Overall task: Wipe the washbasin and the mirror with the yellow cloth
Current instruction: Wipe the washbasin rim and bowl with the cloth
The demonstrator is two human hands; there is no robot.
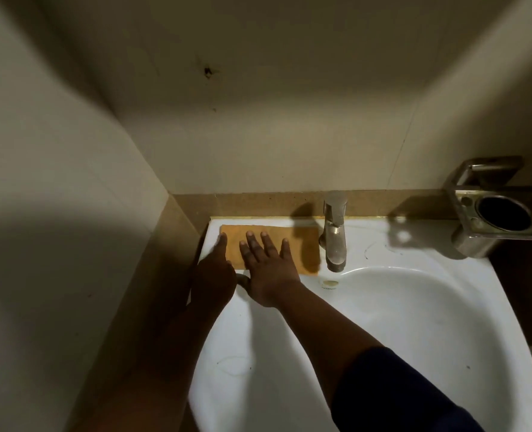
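Observation:
The yellow cloth (302, 244) lies flat on the back left ledge of the white washbasin (414, 322), left of the tap. My right hand (267, 269) rests flat on the cloth with fingers spread and straight. My left hand (216, 272) lies at the cloth's left edge, fingers extended, its fingertips touching the cloth near the basin's rim. No mirror is in view.
A metal tap (334, 232) stands at the back middle of the basin. A steel holder with a round cup opening (501, 213) hangs on the wall at the right. Beige walls close in at left and behind.

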